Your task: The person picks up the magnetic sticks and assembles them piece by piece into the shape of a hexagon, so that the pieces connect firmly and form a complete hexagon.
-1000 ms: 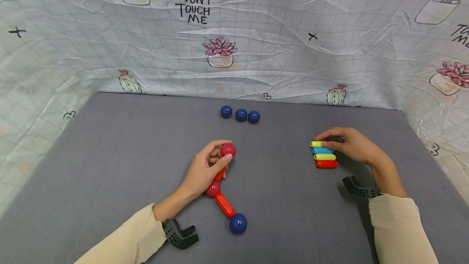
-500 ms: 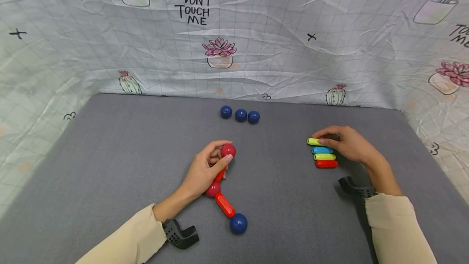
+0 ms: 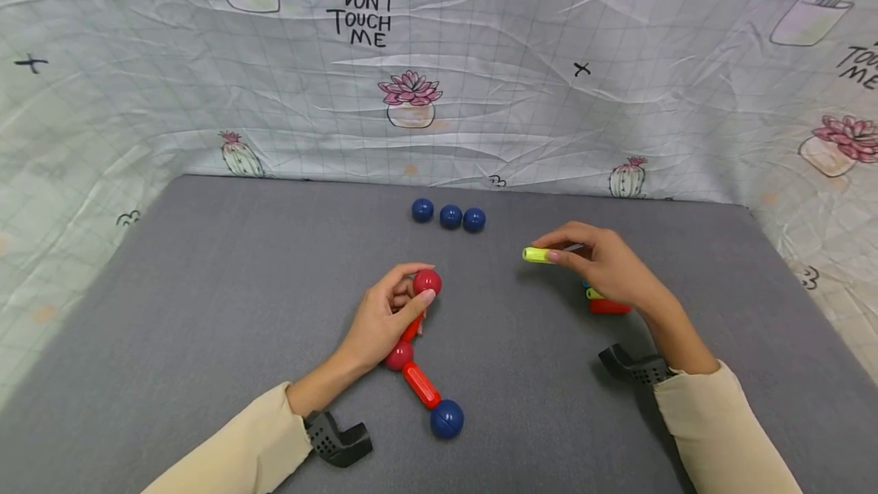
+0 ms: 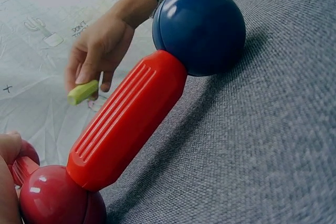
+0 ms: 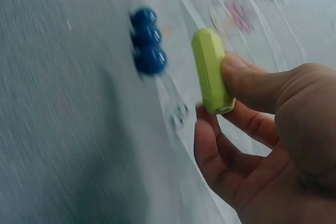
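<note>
The left hand (image 3: 377, 324) grips the far red ball (image 3: 427, 281) of a joined chain between thumb and fingers. From that ball a red stick, partly covered by the hand, leads to a second red ball (image 3: 399, 355), then another red stick (image 3: 421, 385) and a blue ball (image 3: 447, 419). The left wrist view shows this near red stick (image 4: 127, 121) joined to the blue ball (image 4: 200, 31). The right hand (image 3: 604, 261) pinches a yellow-green stick (image 3: 538, 255) above the table; in the right wrist view the stick (image 5: 211, 71) touches the thumb.
Three blue balls (image 3: 450, 216) lie in a row toward the table's back edge. Partly hidden under the right hand are a red stick (image 3: 610, 306), a yellow-green one and a bit of blue. A patterned cloth (image 3: 507, 97) hangs behind the grey table (image 3: 274, 265).
The right hand has lifted the yellow-green stick off the group of sticks and carried it left. The left hand and the chain have stayed in place.
</note>
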Action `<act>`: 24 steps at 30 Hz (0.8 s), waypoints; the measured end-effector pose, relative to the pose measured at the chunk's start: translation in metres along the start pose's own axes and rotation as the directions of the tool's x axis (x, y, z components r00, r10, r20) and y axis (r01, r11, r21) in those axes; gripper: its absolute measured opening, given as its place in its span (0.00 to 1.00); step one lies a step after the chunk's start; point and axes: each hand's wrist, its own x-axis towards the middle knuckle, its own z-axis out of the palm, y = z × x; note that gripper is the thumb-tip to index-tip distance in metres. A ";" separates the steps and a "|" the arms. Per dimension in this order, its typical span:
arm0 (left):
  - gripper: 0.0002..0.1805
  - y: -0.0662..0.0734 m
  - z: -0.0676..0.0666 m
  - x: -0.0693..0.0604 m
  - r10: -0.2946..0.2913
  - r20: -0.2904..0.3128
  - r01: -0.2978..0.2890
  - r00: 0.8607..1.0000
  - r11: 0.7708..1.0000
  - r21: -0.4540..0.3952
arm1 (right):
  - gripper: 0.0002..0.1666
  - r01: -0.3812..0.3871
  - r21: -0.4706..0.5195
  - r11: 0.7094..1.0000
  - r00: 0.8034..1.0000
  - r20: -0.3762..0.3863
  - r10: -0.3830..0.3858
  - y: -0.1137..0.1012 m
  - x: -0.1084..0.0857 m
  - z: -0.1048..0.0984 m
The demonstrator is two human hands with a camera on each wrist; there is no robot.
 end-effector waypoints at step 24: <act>0.17 0.001 0.001 0.001 -0.010 0.000 0.010 1.000 1.000 0.013 | 0.12 0.035 0.158 0.987 0.973 0.219 -0.069 -0.051 0.046 0.059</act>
